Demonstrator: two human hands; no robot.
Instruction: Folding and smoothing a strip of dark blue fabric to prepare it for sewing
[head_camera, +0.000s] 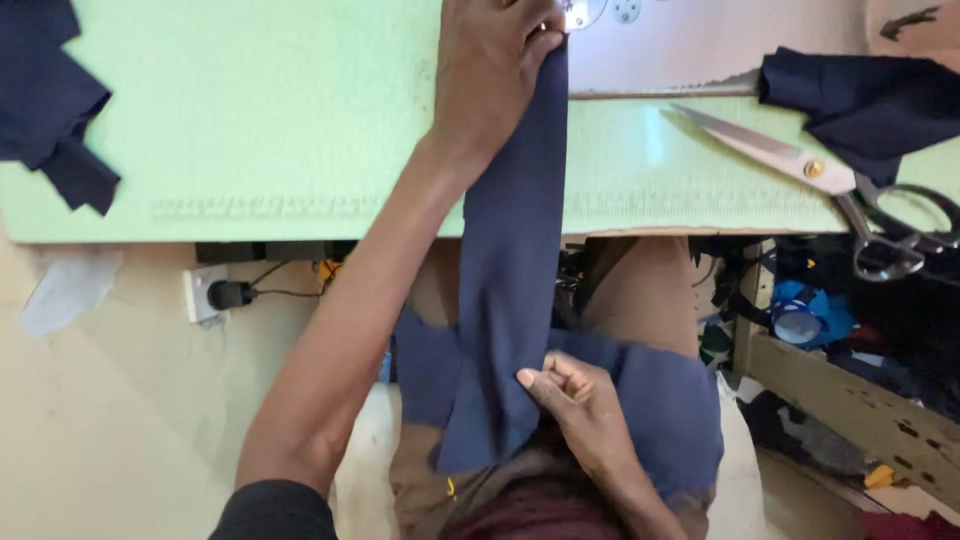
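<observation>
My left hand (490, 70) and right hand (575, 400) pinch the blue cloth (510, 260) tight; a hard tug could slip it loose.

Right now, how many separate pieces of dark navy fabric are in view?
3: the long navy strip stretched between both hands, a navy scrap at the green table's far left, a navy heap beside the steel scissors. More may be hidden.

left arm (350, 300) outstretched, right hand (575, 405) pinching
</observation>
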